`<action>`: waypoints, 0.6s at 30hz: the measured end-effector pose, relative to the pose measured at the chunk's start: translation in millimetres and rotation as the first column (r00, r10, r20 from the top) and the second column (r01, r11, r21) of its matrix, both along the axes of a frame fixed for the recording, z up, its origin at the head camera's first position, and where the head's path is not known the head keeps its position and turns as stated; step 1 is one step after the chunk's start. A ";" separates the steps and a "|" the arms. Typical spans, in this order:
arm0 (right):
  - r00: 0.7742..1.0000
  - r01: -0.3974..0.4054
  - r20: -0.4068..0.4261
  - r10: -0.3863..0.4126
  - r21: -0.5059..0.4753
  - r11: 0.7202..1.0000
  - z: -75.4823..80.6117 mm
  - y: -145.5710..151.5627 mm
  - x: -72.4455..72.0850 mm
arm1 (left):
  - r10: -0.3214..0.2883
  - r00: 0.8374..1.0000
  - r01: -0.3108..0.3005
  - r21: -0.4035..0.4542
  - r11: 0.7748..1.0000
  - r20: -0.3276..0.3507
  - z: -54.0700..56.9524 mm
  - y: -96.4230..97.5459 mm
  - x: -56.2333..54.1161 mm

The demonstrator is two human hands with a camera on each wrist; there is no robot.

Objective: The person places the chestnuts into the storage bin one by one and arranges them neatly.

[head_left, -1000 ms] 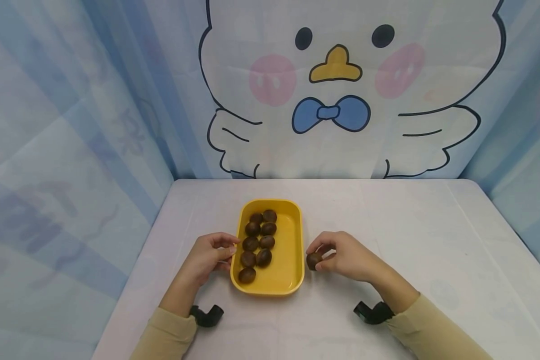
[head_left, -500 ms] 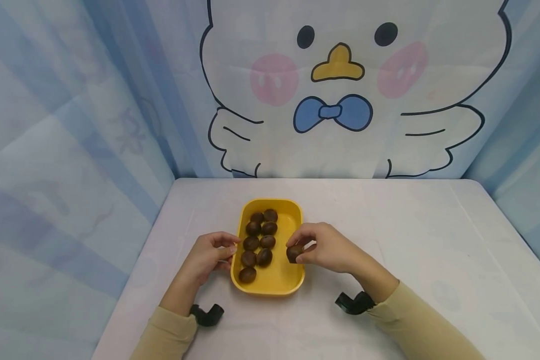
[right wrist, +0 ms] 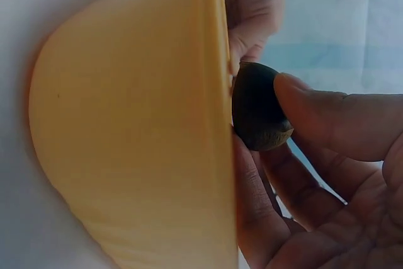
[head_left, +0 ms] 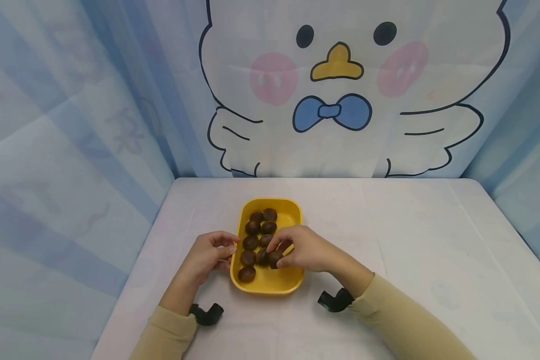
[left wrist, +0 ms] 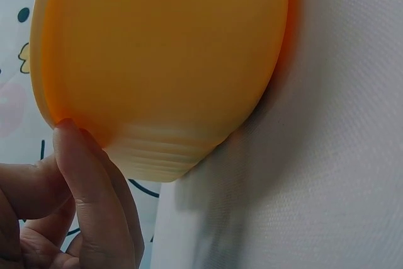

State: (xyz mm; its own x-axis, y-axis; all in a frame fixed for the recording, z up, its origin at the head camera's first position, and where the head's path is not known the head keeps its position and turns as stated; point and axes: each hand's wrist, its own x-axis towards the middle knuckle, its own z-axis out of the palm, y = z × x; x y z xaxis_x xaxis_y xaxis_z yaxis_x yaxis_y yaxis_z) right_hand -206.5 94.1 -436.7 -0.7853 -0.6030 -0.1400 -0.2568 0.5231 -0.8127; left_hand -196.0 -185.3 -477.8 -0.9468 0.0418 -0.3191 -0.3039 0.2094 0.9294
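A yellow tray [head_left: 276,289] stands on the table with several brown chestnuts [head_left: 250,243] in its left part, set roughly in two columns. At the tray's left rim my left hand [head_left: 209,255] holds the edge between thumb and fingers; in the left wrist view its fingertips [left wrist: 68,131] touch the outer wall by the rim. My right hand [head_left: 308,250] is over the tray, pinching one chestnut [head_left: 275,259] between thumb and fingers beside the right column. The right wrist view shows that chestnut [right wrist: 258,108] above the rim, partly hidden by the tray wall and thumb.
A white cloth covers the table [head_left: 409,235]. Blue-and-white curtains [head_left: 72,175] hang on both sides, and a cartoon-bird backdrop [head_left: 333,145] rises behind the far edge. Black wrist mounts [head_left: 335,300] project from both cuffs.
My right hand has carried the chestnut leftward from beside the tray, across its right rim, to the right column of chestnuts. My left hand and the tray have stayed in place.
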 end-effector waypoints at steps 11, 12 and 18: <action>0.998 -0.054 -0.034 0.056 0.072 0.996 -9.8 -22.7 3.7 | 0.004 1.000 -0.004 -0.008 1.000 0.004 0.3 0.3 -0.5; 0.997 -0.057 -0.039 0.060 0.080 0.995 -10.1 -24.1 3.8 | 0.005 1.000 -0.005 -0.008 1.000 0.004 0.2 0.3 -0.6; 0.992 -0.068 -0.094 0.081 0.139 0.988 -15.2 -32.2 2.9 | 0.007 1.000 -0.007 -0.014 1.000 0.005 -2.5 0.2 -2.1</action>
